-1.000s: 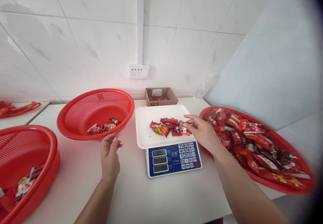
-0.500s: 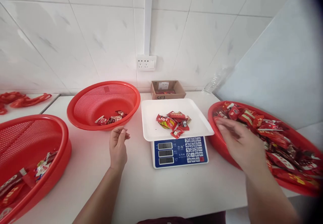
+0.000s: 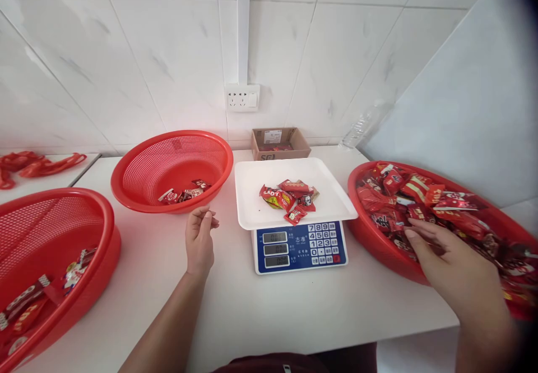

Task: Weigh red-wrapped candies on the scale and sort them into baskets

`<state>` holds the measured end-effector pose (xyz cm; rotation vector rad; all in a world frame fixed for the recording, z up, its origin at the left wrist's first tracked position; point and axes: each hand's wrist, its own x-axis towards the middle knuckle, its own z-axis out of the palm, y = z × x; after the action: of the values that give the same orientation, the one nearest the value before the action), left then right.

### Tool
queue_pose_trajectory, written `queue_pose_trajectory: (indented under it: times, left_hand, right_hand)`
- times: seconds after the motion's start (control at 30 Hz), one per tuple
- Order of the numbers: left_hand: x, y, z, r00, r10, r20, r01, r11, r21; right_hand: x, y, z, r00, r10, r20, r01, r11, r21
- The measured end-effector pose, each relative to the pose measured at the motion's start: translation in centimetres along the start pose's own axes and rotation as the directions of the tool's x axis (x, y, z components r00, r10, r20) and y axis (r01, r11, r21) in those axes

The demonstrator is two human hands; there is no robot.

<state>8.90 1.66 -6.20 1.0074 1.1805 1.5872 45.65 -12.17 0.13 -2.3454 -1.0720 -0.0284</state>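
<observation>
My right hand (image 3: pixel 456 266) is over the near left part of a red basket (image 3: pixel 357 224) heaped with wrapped candies (image 3: pixel 420 188). Its thumb and fingers are a little apart, and I see nothing between them. My left hand (image 3: pixel 199 238) rests by the white table, left of the scale, its fingers curled in and nothing visible in them. On the white tray (image 3: pixel 252 194) of the blue digital scale (image 3: pixel 300 250) lies a small pile of red-wrapped candies (image 3: pixel 290 198). The scale's displays are lit too faintly to read surely.
A red mesh basket (image 3: pixel 138 163) with several candies stands behind my left hand. Another red basket (image 3: pixel 107 233) with a few sweets is at the left edge. A cardboard box (image 3: pixel 281 153) and a clear plastic container (image 3: pixel 361 129) stand by the wall; red bags (image 3: pixel 50 166) lie far left.
My right hand has moved right and down from the candy basket's left rim to above the candies. My left hand and the pile on the scale have stayed in place.
</observation>
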Motion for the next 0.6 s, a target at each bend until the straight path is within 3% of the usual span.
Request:
queue_pose_trajectory:
  times: [0.23, 0.37, 0.5, 0.6]
  left_hand:
    - [0.0, 0.1, 0.0, 1.0, -0.011, 0.001, 0.011, 1.0, 0.006]
    - [0.0, 0.1, 0.0, 1.0, -0.015, 0.002, 0.015, 1.0, 0.015]
    - [0.0, 0.0, 0.1, 1.0, -0.021, 0.009, 0.021, 1.0, 0.022]
    - [0.0, -0.1, 0.1, 0.999, -0.031, 0.018, 0.03, 0.999, 0.03]
  right_hand:
    - [0.8, 0.7, 1.2, 0.986, -0.015, 0.164, 0.015, 1.0, 0.002]
    - [1.4, 0.9, 1.3, 0.982, -0.061, 0.179, 0.052, 0.997, 0.052]
    - [1.2, -1.1, 1.2, 0.996, -0.081, 0.036, 0.077, 0.992, 0.101]
    - [0.5, -4.1, 2.1, 0.979, -0.202, 0.039, 0.192, 0.964, 0.182]
